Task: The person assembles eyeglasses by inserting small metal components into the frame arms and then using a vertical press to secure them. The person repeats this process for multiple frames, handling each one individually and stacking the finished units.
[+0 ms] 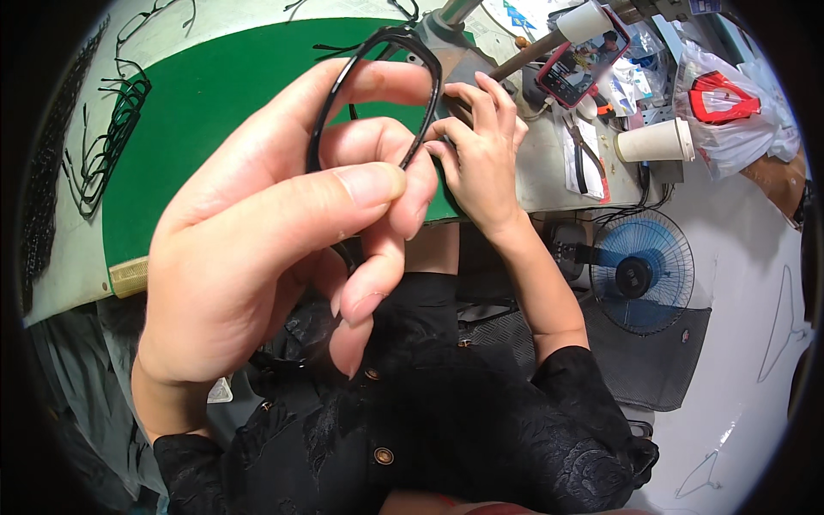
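Close to the camera, my left hand point(257, 223) is closed on a black eyeglass frame point(316, 142). Thumb and fingers pinch the lower part of one rim, which stands upright with its loop facing me. The rest of the frame is mostly hidden behind my fingers. Farther off, my right hand point(485, 159) is at the table's edge, beside the grey base point(459, 64) of a metal stand. Its fingers are bent and apart, and I see nothing held in them. The green mat point(206, 112) lies beneath and behind both hands.
Several black eyeglass frames point(124, 129) lie in a row at the left. On the right are a phone point(584, 64) on a holder, pliers point(585, 163), a paper cup point(654, 142) and a plastic bag point(730, 94). A blue fan point(639, 270) stands below the table.
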The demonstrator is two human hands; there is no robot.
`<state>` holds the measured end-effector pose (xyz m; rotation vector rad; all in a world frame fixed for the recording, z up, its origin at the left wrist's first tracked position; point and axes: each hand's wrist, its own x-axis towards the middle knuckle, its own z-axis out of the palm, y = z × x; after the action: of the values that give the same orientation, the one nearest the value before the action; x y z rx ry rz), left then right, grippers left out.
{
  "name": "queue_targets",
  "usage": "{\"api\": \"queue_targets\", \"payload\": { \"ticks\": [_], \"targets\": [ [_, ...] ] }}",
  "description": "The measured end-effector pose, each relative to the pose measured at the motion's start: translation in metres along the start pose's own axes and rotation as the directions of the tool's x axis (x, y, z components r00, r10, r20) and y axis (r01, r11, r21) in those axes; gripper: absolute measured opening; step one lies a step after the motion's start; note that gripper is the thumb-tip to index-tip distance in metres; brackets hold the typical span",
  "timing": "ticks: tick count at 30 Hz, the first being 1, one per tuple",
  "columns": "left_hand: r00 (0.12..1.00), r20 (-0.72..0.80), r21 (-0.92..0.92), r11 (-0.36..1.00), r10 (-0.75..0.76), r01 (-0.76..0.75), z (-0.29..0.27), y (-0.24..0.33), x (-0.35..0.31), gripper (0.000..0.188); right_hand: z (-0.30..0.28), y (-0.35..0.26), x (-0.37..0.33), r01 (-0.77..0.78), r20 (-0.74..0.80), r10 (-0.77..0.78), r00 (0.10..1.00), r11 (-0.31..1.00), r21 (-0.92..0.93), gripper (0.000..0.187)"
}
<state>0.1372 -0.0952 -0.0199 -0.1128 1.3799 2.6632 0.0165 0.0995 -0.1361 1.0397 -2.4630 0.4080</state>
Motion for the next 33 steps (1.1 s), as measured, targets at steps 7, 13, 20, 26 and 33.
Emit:
{"api": "queue_targets", "payload": {
  "ticks": [7,13,20,26,33],
  "targets": [
    [0.991,0.113,-0.061,0.995,-0.071,0.078,-0.002,0.000,0.002,0.055,-0.002,0.002,-0.004,0.072,0.019,-0.073,0.997,0.997,0.018,0.014],
    [0.962,0.234,-0.077,0.984,-0.140,0.162,0.000,-0.007,0.006,0.053,-0.018,-0.003,0.010,0.073,-0.133,-0.045,0.990,0.975,0.209,0.015],
    [0.984,0.155,-0.063,0.994,-0.082,0.093,0.000,-0.001,0.004,0.051,-0.011,0.002,-0.002,-0.002,0.049,-0.006,0.999,0.986,0.169,0.013],
    [0.991,0.107,-0.022,0.997,-0.075,0.078,0.002,-0.003,0.005,0.052,0.002,0.000,-0.005,-0.016,-0.046,0.021,0.999,0.994,0.108,0.014],
    [0.994,0.079,0.019,0.997,-0.073,0.071,0.006,-0.003,0.006,0.053,0.001,0.002,-0.002,0.049,0.052,-0.053,0.997,0.995,0.082,0.016]
  ]
}}
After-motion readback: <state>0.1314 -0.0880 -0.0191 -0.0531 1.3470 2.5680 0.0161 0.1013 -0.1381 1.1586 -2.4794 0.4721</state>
